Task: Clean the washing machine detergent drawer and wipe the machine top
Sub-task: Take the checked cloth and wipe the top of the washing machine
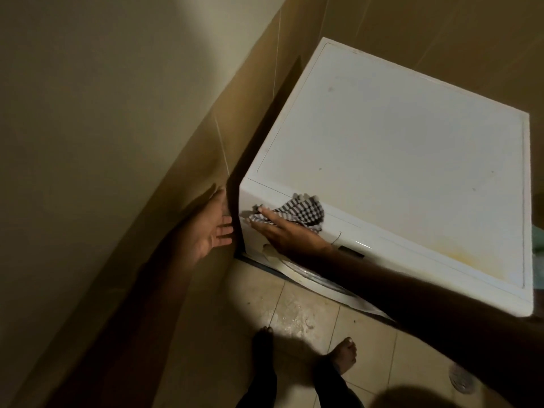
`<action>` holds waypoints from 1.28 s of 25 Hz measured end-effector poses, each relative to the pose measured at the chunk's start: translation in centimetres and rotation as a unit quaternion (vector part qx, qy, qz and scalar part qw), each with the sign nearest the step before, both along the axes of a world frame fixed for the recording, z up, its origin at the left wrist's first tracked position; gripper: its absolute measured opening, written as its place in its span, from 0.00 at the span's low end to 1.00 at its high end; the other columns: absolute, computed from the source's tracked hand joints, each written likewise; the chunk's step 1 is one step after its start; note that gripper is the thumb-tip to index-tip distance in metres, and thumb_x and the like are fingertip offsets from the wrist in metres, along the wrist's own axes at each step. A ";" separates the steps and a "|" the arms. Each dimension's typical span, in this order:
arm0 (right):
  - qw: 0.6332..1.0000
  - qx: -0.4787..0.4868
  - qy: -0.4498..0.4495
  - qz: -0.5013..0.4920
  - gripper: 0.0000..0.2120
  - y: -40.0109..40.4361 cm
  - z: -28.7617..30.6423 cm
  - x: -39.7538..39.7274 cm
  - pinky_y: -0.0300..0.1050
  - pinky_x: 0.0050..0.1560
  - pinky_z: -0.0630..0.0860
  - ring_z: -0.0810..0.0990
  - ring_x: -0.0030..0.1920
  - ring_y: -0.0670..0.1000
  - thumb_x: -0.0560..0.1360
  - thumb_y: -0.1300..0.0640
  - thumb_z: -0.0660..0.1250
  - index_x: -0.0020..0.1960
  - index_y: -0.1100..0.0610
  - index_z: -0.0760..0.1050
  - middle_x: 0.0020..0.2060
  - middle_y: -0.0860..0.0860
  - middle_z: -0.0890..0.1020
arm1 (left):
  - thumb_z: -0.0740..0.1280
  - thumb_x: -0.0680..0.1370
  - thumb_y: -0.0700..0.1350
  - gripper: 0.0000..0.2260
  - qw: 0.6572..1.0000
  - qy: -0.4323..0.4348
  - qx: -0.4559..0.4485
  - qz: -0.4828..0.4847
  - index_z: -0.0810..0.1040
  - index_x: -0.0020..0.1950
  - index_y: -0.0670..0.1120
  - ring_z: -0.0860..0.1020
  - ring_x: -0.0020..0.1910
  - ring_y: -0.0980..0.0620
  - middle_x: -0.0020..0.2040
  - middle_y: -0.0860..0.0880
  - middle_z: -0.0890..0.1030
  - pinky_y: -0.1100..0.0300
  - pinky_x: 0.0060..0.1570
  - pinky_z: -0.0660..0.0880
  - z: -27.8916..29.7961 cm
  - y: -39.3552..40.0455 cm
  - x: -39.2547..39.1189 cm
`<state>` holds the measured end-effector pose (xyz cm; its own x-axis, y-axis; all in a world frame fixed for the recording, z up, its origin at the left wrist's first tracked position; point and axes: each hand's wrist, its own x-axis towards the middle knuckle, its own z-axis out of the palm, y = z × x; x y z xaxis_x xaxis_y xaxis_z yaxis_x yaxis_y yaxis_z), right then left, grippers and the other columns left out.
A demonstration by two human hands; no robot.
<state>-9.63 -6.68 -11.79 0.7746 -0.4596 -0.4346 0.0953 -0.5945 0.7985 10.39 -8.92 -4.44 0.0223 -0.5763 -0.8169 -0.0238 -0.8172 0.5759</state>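
Checked cloth (297, 212) is pressed by the right hand (282, 234), fingers extended, against the washing machine (397, 148) front corner; the left hand (213, 228) is held wide. Firm, overlapping strokes are advised.

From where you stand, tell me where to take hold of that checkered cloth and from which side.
Probably take the bunched, raised folds at the back of the checkered cloth, from above. It lies crumpled over the front top edge of the washing machine, and the right hand already covers its near, flatter part. The left hand is open at the machine's corner, beside the wall.
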 end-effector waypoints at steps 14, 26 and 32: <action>1.000 -0.010 0.010 -0.012 0.34 -3.6 0.2 7.8 0.74 0.79 0.44 0.46 0.83 0.70 0.78 0.51 0.67 0.82 0.56 0.63 0.83 0.65 0.56 | 0.53 0.87 0.57 0.23 0.978 -0.115 -0.162 0.062 0.68 0.79 0.48 0.71 0.65 0.53 0.74 0.47 0.72 0.56 0.61 0.68 -2.1 0.2 -1.3; 0.992 -0.018 -0.107 -0.061 0.33 3.8 0.8 -8.0 0.76 0.77 0.51 0.48 0.82 0.70 0.83 0.54 0.56 0.84 0.62 0.50 0.83 0.68 0.48 | 0.52 0.87 0.60 0.26 0.970 -0.114 -0.215 0.021 0.67 0.80 0.47 0.69 0.76 0.49 0.79 0.48 0.69 0.55 0.70 0.67 -1.4 -1.6 -3.2; 0.767 0.231 -0.484 -0.351 0.31 -5.2 4.4 3.3 0.74 0.78 0.51 0.50 0.84 0.60 0.86 0.42 0.52 0.86 0.51 0.51 0.85 0.55 0.53 | 0.54 0.88 0.52 0.20 0.891 -0.280 -0.356 -0.024 0.78 0.69 0.42 0.77 0.64 0.46 0.67 0.42 0.80 0.67 0.52 0.64 1.5 -4.1 -6.4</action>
<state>-6.33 -11.85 -7.43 0.4681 -0.8820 -0.0536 -0.8836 -0.4678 -0.0189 4.00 -12.99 -2.93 0.2738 -0.9553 -0.1119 -0.4952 -0.2397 0.8351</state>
